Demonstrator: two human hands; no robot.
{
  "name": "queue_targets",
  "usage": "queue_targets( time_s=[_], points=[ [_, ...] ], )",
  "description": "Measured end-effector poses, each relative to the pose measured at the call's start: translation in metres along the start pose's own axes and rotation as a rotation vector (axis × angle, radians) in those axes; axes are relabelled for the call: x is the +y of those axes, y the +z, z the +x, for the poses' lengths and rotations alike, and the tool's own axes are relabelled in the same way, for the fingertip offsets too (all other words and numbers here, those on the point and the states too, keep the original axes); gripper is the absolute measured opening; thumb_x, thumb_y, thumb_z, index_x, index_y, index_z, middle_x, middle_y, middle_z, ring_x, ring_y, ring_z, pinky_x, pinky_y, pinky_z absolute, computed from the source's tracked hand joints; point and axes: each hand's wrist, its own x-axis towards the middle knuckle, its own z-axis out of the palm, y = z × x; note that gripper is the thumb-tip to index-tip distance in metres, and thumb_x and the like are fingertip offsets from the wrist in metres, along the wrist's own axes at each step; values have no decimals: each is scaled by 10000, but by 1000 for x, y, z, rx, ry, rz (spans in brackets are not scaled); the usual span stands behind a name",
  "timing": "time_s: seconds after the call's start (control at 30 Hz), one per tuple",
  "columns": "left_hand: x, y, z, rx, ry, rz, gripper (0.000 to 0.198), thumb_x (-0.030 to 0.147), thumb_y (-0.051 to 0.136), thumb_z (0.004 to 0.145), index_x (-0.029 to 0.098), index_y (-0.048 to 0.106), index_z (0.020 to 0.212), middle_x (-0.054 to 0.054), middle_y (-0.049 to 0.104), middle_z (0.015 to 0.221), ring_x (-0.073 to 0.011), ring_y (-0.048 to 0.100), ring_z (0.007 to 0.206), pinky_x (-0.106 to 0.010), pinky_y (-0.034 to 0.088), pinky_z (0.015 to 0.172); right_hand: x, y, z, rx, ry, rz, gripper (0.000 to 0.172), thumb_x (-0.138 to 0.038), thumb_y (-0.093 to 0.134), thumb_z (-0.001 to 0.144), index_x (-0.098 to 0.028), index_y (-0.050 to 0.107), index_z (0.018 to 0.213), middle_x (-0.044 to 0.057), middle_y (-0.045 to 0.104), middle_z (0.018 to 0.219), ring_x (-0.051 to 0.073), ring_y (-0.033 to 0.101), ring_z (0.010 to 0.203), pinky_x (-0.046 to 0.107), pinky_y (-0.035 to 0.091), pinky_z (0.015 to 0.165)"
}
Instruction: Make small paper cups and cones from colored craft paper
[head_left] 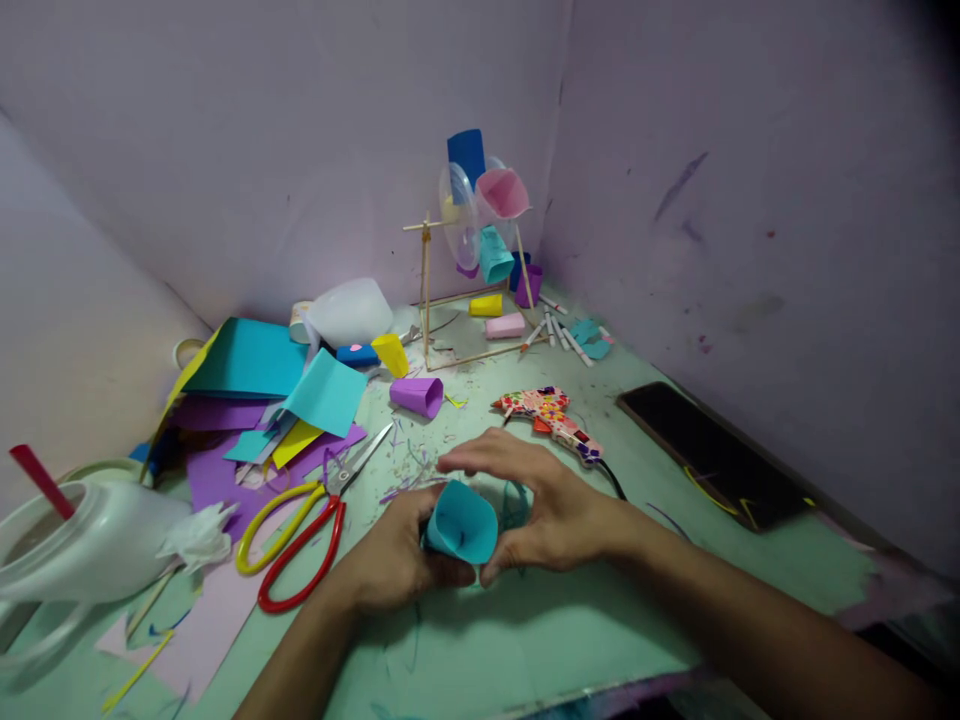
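Near the front middle of the table, my left hand (391,553) is wrapped round the side of a small teal paper cup (463,522), its mouth tilted up towards me. Just to the right, my right hand (551,505) is curved with fingers and thumb apart. Its thumb tip is close to the cup's lower edge; I cannot tell whether it touches. Beyond my right hand lies a flower-patterned glue gun (551,415). Left of my left hand are open scissors (324,515) with one yellow and one red handle. A purple paper cup (417,398) lies on its side farther back.
At the back, a stick frame (426,290) carries clear discs with coloured paper cups. Several small cups and white sticks (559,332) lie around it. Coloured paper sheets (247,360) and a white jug (90,545) are at left; a phone (697,450) lies right.
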Motion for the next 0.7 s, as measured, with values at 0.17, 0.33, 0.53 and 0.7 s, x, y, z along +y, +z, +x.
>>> queue_targets(
  time_s=[0.17,0.33,0.53,0.7],
  points=[
    [0,4,1,74,161,36,434,256,654,687,188,586,1110,-61,640,1079,-246,565,1009,-384,440,920,0,10,1,54,46,67,374,-299,767,683,-215,667,1034,43,725,882,181,653,810,328,512,762],
    [-7,11,3,230,121,24,304,306,599,771,162,603,1039,-83,646,1053,-225,588,957,-360,457,857,4,13,-2,215,133,-37,315,-232,783,659,-203,703,962,56,737,859,192,661,775,333,516,726],
    [-6,15,5,289,53,-85,262,296,650,719,139,636,928,-58,669,910,-207,594,840,-319,468,767,5,14,-2,169,320,12,420,-239,832,579,-191,699,974,73,728,924,216,668,852,367,518,784],
    [-13,16,5,326,80,-112,260,278,626,752,152,653,978,-62,682,968,-218,602,884,-331,460,797,9,15,-2,188,307,86,282,-194,769,662,-191,707,937,60,726,912,193,666,846,353,515,795]
  ],
)
